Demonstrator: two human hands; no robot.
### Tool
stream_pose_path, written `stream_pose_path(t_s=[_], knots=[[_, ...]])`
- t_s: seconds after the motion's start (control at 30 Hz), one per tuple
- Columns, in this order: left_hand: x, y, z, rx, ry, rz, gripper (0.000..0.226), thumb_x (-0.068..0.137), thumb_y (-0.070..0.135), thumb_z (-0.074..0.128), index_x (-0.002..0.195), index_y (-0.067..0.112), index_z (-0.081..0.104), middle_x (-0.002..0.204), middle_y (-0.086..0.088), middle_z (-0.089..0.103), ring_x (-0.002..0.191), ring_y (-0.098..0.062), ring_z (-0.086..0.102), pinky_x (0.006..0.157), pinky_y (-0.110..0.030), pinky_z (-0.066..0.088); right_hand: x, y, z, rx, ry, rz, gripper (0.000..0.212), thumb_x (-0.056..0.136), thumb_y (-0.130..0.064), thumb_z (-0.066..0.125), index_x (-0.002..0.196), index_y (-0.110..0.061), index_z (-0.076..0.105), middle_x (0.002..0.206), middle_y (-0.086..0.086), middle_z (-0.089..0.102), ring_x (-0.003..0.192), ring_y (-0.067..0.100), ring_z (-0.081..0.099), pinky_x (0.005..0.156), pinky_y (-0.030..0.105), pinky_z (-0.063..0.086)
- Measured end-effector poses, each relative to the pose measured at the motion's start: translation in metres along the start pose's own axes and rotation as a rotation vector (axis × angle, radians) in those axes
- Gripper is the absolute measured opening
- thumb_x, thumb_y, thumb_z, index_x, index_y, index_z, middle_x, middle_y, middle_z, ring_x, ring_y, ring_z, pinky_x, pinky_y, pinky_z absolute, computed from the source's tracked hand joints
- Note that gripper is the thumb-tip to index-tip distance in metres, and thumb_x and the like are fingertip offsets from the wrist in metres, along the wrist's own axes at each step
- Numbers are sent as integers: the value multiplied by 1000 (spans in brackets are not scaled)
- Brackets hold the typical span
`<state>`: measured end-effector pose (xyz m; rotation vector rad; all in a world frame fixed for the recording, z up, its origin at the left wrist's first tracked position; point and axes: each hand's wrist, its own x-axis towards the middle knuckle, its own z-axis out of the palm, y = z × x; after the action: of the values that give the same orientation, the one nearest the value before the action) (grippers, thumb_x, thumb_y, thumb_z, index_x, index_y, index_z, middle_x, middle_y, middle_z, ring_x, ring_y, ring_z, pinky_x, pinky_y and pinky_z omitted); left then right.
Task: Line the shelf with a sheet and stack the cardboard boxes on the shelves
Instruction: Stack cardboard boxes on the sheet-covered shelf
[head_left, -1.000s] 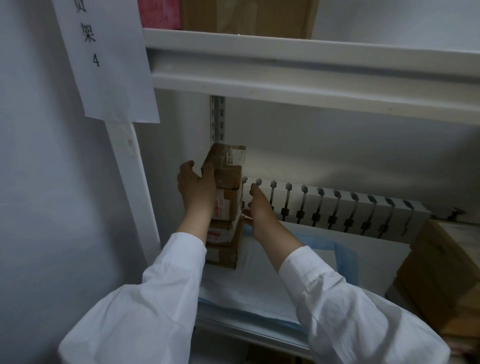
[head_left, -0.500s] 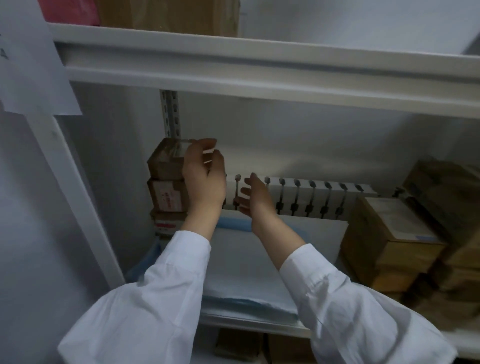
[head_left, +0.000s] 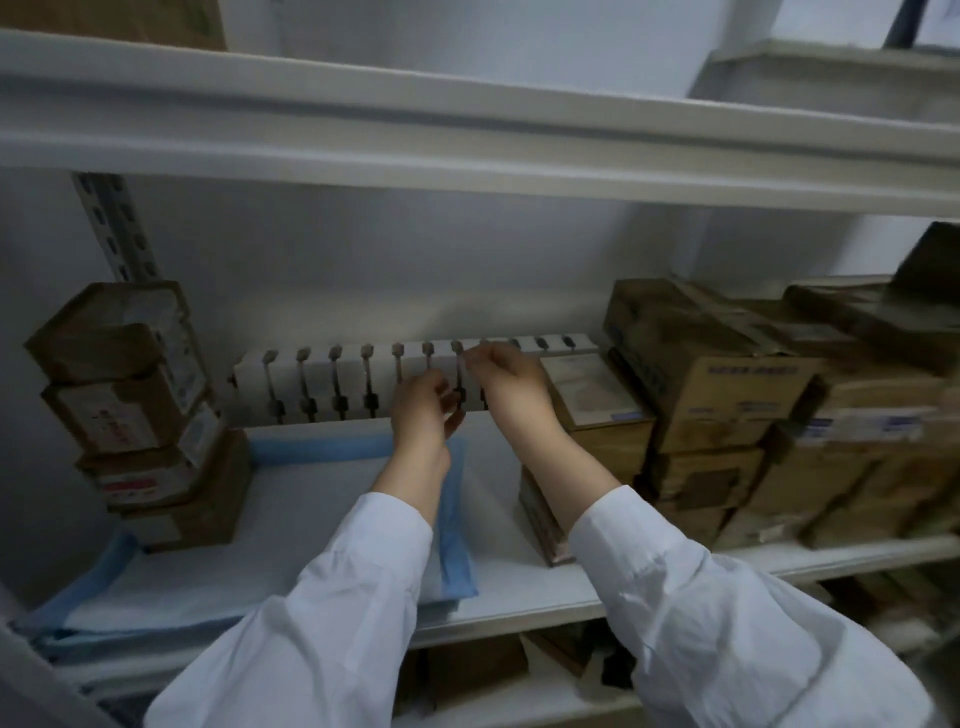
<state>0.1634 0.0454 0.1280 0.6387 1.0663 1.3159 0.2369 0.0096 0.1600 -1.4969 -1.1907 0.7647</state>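
Note:
A white sheet with blue edges lies on the left part of the middle shelf. On its far left corner stands a stack of several small cardboard boxes. More cardboard boxes are piled on the right half of the shelf. My left hand and my right hand hover mid-shelf, fingers loosely apart and holding nothing. The right hand is just left of a labelled box.
A white slotted rail lies along the back of the shelf against the wall. The upper shelf beam runs overhead with a box on top. A perforated upright stands at the left. Dark boxes show on the lower shelf.
My left hand has let go of the top box of the left stack and moved right. Both hands and my view have swung right towards the pile of boxes.

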Motion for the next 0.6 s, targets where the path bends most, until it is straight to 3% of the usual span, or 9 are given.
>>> stream_pose_path(t_s=[0.07,0.17,0.23,0.33,0.4,0.47,0.53,0.6], knots=[[-3,-18,12,38,-15,-73,18,94,10,42,101,8,59,85,-7,54,71,-14,52,65,-26,47,4,9,-16,-113,35,-24,25,95,-21,45,98,-3,62,77,2,57,79,21,54,71,31,40],[-9,-41,29,127,-63,-176,34,96,18,44,126,6,52,99,-8,53,94,-21,53,81,-33,45,12,25,-39,-332,105,-33,25,91,-29,45,107,-18,62,106,5,62,99,25,59,89,42,48],[-16,-49,36,210,-109,-256,39,95,26,49,129,9,50,108,-9,50,104,-26,49,84,-36,44,14,34,-48,-438,129,-16,28,90,-33,47,113,-22,58,116,6,59,106,26,57,93,45,47],[-30,-56,47,261,-210,-399,45,91,42,52,122,10,50,102,-12,56,95,-28,53,74,-36,46,16,47,-65,-437,109,28,39,90,-44,48,124,-25,52,129,7,51,119,26,49,101,46,42],[-36,-60,52,241,-265,-473,51,87,51,53,118,10,50,108,-15,59,103,-33,54,83,-42,47,16,52,-73,-357,89,11,39,91,-42,50,125,-23,52,131,6,50,119,24,49,98,39,43],[-37,-64,55,224,-279,-516,68,82,59,55,129,12,44,126,-17,53,117,-37,48,97,-50,42,14,52,-81,-268,84,-33,37,93,-35,51,126,-20,53,133,5,48,116,18,49,87,28,42],[-37,-67,58,211,-256,-533,80,77,65,56,135,13,39,133,-17,48,121,-39,45,102,-55,38,10,52,-86,-183,86,-88,34,94,-30,50,125,-17,55,132,6,50,110,13,49,83,26,40],[-37,-67,59,213,-233,-513,76,78,63,58,132,12,38,128,-17,50,120,-38,45,101,-54,39,10,54,-88,-133,99,-134,30,94,-26,50,121,-16,57,128,7,54,109,14,53,86,29,44]])
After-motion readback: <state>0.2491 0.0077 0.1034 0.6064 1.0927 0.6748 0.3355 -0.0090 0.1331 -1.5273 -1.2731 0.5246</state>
